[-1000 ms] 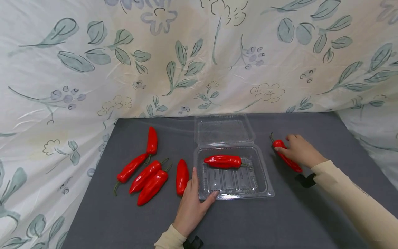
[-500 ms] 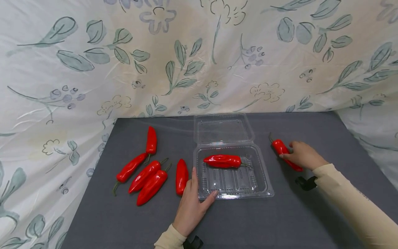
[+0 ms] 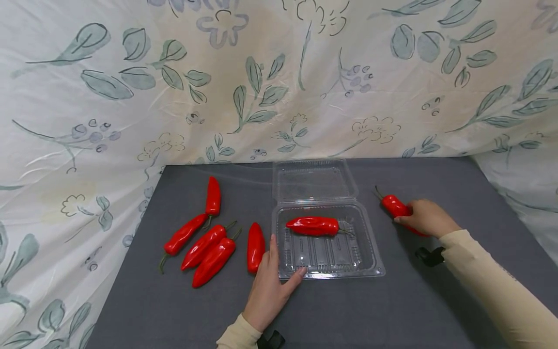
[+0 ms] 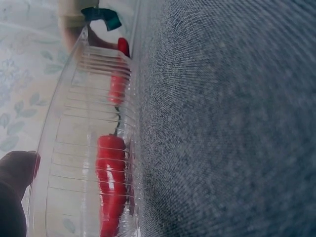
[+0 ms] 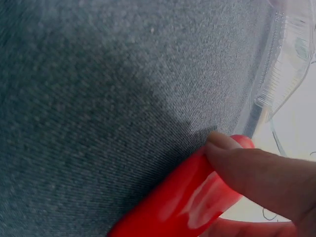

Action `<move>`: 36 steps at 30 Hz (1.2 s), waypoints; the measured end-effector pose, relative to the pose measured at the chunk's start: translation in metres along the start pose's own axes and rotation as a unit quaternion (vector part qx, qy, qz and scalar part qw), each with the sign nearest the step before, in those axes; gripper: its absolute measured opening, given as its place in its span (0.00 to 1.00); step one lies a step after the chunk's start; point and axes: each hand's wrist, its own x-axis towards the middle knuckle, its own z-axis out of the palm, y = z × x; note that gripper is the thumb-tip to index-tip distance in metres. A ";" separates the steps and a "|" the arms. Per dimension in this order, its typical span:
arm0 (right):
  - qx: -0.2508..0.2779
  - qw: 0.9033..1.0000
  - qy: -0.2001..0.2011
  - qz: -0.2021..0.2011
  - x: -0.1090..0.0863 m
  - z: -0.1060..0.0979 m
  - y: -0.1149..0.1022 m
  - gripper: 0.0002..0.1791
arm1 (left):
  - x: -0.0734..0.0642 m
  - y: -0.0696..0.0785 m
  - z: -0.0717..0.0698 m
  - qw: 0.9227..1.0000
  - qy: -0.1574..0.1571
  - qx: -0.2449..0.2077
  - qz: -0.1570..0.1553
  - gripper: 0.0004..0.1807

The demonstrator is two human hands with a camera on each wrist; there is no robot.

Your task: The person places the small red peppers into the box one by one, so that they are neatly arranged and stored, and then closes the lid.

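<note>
On the right side of the table my right hand [image 3: 429, 218] grips a red pepper [image 3: 394, 205] around its middle, its green stem pointing up and left. In the right wrist view the thumb [image 5: 256, 173] presses along the shiny pepper [image 5: 182, 202]. My left hand [image 3: 271, 291] rests with straight fingers at the front left corner of a clear plastic clamshell container [image 3: 370, 252], thumb on its front rim. The container's lid [image 3: 315, 180] is folded back. Inside lies one red pepper [image 3: 313, 226] sideways; the left wrist view shows this pepper [image 4: 111, 182] through the ribbed wall.
Just left of the container lies a red pepper [image 3: 255, 248]. Several more form a loose group farther left, among them an upright-lying pepper [image 3: 213, 196] and a slanted pepper [image 3: 213, 262]. A grey cloth [image 3: 340, 310] covers the table; a floral curtain [image 3: 261, 97] hangs behind.
My right hand has slid down from the pepper's upper part and closed around its middle, and the pepper has shifted slightly. The left hand and the container stay in place.
</note>
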 end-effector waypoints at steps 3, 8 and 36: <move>-0.009 1.000 0.017 -0.009 -0.001 -0.001 0.000 0.25 | 0.000 0.001 0.000 1.000 0.000 0.001 -0.002 0.57; -0.016 0.999 0.031 -0.007 -0.003 0.000 0.000 0.22 | 0.001 0.001 0.000 1.000 0.000 0.004 -0.005 0.57; 0.006 0.989 0.145 0.018 -0.012 -0.019 -0.046 0.25 | 0.001 -0.002 -0.002 1.000 0.002 -0.012 0.020 0.56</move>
